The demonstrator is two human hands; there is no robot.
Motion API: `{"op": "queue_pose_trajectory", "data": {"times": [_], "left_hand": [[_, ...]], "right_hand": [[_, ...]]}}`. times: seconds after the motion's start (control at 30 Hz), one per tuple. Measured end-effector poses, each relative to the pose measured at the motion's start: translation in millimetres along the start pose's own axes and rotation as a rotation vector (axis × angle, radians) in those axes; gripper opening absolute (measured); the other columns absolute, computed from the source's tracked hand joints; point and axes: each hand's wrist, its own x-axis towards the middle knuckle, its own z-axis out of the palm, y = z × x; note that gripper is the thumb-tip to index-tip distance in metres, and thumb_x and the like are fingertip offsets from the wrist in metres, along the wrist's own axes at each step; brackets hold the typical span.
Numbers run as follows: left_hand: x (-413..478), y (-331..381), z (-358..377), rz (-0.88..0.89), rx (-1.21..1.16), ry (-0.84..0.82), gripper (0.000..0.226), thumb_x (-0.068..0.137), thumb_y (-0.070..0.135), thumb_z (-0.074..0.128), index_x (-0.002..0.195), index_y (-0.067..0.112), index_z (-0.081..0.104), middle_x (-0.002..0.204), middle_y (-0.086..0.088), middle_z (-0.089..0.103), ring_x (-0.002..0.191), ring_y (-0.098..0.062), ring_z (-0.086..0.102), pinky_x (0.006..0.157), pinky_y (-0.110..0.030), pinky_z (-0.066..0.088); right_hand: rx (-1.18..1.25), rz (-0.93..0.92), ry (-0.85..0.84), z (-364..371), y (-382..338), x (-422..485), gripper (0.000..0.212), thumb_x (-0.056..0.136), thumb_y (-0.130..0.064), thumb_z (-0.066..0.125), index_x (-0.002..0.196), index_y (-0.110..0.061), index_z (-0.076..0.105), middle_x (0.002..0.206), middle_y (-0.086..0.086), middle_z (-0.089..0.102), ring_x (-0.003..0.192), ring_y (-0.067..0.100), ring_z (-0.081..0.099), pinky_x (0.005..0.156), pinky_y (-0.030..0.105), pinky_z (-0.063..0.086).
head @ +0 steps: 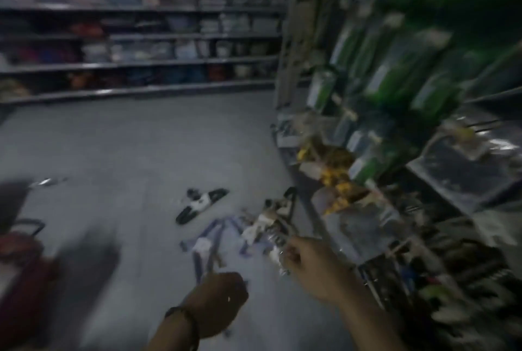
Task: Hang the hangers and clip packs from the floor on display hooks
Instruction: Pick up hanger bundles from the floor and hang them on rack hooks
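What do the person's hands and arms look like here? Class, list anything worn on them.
The left hand and right hand are bare, without gloves. No sleeves show on either forearm. A dark band circles the left wrist. Nothing worn shows on the right wrist, though the picture is blurred.

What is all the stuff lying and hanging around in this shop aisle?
black hanger pack: one, black with a white card, on the floor mid-aisle.
blue hanger packs: perhaps two (too blurred to count), blue, on the floor near the hands.
held pack: one, white card with dark parts, in the right hand.
green packs: many, green, hanging at right.
yellow packs: a few, yellow, below the green ones.
back shelves: several tiers, grey, far side, blurred goods.
dark red object: one, left edge, unidentifiable.
left hand: fingers curled, low centre; contents unclear.
right hand: pinches the held pack.
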Motion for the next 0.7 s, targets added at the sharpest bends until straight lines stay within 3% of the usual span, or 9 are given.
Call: {"op": "queue_pose_trajectory", "data": {"times": [0.07, 0.1, 0.23, 0.37, 0.53, 0.63, 0.7], "left_hand": [[-5, -42, 5, -0.063, 0.008, -0.067, 0.027, 0.105, 0.029, 0.052, 0.119, 0.014, 0.07, 0.124, -0.009, 0.07, 0.116, -0.029, 0.065, 0.102, -0.039, 0.051], [-7, -57, 5, -0.089, 0.008, -0.113, 0.029, 0.106, 0.028, 0.05, 0.123, 0.011, 0.067, 0.126, -0.01, 0.069, 0.115, -0.03, 0.065, 0.1, -0.04, 0.052], [6, -112, 2, -0.231, -0.034, -0.141, 0.035, 0.108, 0.035, 0.044, 0.131, 0.017, 0.063, 0.128, -0.007, 0.068, 0.113, -0.026, 0.065, 0.097, -0.037, 0.055], [40, -146, -5, -0.333, -0.104, -0.16, 0.034, 0.107, 0.039, 0.047, 0.129, 0.019, 0.064, 0.124, -0.004, 0.069, 0.108, -0.021, 0.067, 0.096, -0.039, 0.057], [111, -192, -28, -0.451, -0.161, -0.177, 0.028, 0.106, 0.037, 0.049, 0.125, 0.025, 0.065, 0.118, 0.002, 0.07, 0.099, -0.012, 0.068, 0.089, -0.027, 0.059], [166, -220, -43, -0.478, -0.172, -0.184, 0.019, 0.104, 0.033, 0.053, 0.117, 0.027, 0.066, 0.114, 0.003, 0.072, 0.096, -0.01, 0.069, 0.085, -0.024, 0.058], [213, -243, -44, -0.473, -0.153, -0.2, 0.019, 0.104, 0.03, 0.053, 0.116, 0.025, 0.066, 0.113, 0.003, 0.072, 0.098, -0.015, 0.069, 0.086, -0.027, 0.058]], "right_hand": [[-0.016, 0.035, -0.15, 50, -14, 22, 0.019, 0.101, -0.041, 0.06, 0.098, -0.023, 0.061, 0.091, 0.002, 0.067, 0.086, 0.019, 0.065, 0.078, 0.037, 0.053], [-0.014, 0.05, -0.211, 70, -22, 32, 0.023, 0.102, -0.042, 0.059, 0.104, -0.019, 0.063, 0.096, 0.006, 0.068, 0.09, 0.023, 0.066, 0.08, 0.038, 0.054], [-0.019, 0.082, -0.434, 120, -39, 78, 0.033, 0.103, -0.043, 0.057, 0.112, -0.012, 0.063, 0.107, 0.008, 0.066, 0.096, 0.026, 0.066, 0.087, 0.04, 0.057], [0.003, 0.071, -0.509, 141, -38, 143, 0.027, 0.101, -0.041, 0.058, 0.101, -0.015, 0.065, 0.103, 0.004, 0.068, 0.093, 0.022, 0.065, 0.087, 0.042, 0.057], [0.02, 0.1, -0.634, 155, -6, 254, 0.025, 0.1, -0.043, 0.059, 0.101, -0.018, 0.065, 0.102, 0.002, 0.067, 0.093, 0.019, 0.065, 0.088, 0.042, 0.057], [-0.027, 0.155, -0.701, 167, 28, 327, 0.033, 0.101, -0.042, 0.058, 0.107, -0.011, 0.068, 0.105, 0.01, 0.07, 0.095, 0.025, 0.067, 0.09, 0.04, 0.057], [-0.048, 0.226, -0.701, 183, 54, 377, 0.041, 0.102, -0.04, 0.057, 0.109, -0.001, 0.068, 0.105, 0.021, 0.07, 0.096, 0.032, 0.068, 0.08, 0.036, 0.052]]}}
